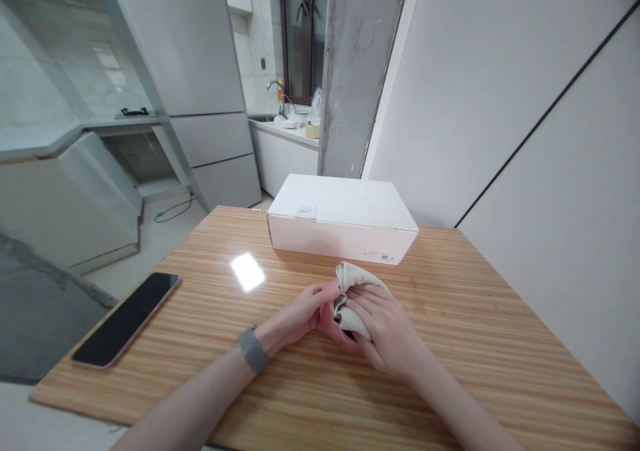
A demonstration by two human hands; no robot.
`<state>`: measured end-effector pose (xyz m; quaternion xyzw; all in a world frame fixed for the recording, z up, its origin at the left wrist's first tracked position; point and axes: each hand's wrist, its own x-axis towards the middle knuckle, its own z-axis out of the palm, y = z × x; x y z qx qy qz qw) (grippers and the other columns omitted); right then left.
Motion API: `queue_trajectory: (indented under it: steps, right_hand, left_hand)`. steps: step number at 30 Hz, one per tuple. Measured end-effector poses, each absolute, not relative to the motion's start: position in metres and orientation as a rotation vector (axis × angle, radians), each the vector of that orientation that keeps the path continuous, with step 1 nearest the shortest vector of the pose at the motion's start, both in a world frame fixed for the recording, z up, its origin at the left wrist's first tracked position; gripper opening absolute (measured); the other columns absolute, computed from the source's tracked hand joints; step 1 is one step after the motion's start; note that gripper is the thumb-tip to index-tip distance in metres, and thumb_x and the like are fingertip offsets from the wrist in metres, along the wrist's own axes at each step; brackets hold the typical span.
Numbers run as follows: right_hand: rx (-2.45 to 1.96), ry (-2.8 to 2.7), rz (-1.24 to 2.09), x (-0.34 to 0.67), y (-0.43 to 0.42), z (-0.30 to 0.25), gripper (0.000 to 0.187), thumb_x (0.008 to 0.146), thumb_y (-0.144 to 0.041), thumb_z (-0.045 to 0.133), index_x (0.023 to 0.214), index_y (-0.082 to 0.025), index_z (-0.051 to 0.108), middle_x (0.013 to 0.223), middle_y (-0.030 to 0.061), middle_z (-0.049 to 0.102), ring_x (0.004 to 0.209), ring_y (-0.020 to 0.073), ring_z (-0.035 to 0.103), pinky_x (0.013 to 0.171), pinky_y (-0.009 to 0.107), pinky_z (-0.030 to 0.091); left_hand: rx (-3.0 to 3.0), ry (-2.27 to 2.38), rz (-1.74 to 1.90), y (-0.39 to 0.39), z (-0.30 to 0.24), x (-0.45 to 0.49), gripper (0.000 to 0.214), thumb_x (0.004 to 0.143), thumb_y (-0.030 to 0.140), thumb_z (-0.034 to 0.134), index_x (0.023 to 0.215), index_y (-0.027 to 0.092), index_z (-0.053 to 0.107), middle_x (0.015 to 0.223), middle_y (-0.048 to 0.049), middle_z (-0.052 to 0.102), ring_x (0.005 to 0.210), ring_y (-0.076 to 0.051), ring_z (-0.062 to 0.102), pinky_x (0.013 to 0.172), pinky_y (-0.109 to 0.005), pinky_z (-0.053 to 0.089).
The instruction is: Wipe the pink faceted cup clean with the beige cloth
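Note:
My left hand (306,310) wears a grey wristband and grips a pink object (331,326) from its left side. Most of that object is covered by my hands and a cloth, so its kind cannot be made out; a dark gap shows near its lower right. In my right hand (387,328) is a bunched, pale grey-beige cloth (357,274), with the fingers wrapped over it. The cloth is pressed against the pink object, and its folded upper edge rises above my fingers. Both hands meet just above the wooden table (450,344).
A white closed cardboard box (340,214) lies on the table beyond my hands. To the left, a phone (127,321) with a dark screen rests near the edge. A grey fridge (193,71), a sink faucet (277,88) and a white wall (500,91) stand around the table.

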<state>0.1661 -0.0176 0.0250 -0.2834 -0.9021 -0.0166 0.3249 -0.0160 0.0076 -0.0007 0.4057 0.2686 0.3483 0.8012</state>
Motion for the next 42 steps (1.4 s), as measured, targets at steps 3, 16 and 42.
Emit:
queue_trajectory:
  steps: [3,16,42]
  right_hand:
    - [-0.851,-2.361,-0.111,0.164,-0.017,0.024,0.036,0.086,-0.021,0.043,0.113,-0.01,0.064,0.111,0.0188,0.072,0.106,0.0305,0.066,0.099,0.052,0.05]
    - [-0.502,-2.395,-0.326,0.175,-0.015,0.022,0.046,0.082,-0.03,0.041,0.115,-0.005,0.061,0.109,0.0219,0.072,0.102,0.0322,0.069,0.09,0.048,0.054]
    - [-0.848,-2.261,-0.389,0.162,-0.023,0.024,0.041,0.085,-0.027,0.042,0.111,-0.003,0.064,0.11,0.0232,0.071,0.104,0.0345,0.068,0.094,0.053,0.052]
  left_hand:
    - [0.817,0.541,0.798,0.004,-0.002,-0.01,0.037,0.08,0.041,0.07,0.104,0.015,0.063,0.083,-0.004,0.061,0.071,-0.017,0.058,0.066,-0.035,0.052]
    - [0.829,0.57,0.925,0.0,0.007,-0.01,0.036,0.084,0.046,0.063,0.095,0.012,0.07,0.084,-0.0065,0.068,0.082,-0.018,0.058,0.076,-0.029,0.044]
    - [0.852,0.669,1.025,-0.006,0.003,-0.003,0.04,0.07,0.032,0.08,0.099,0.016,0.057,0.083,0.0001,0.06,0.067,-0.009,0.053,0.059,-0.021,0.04]
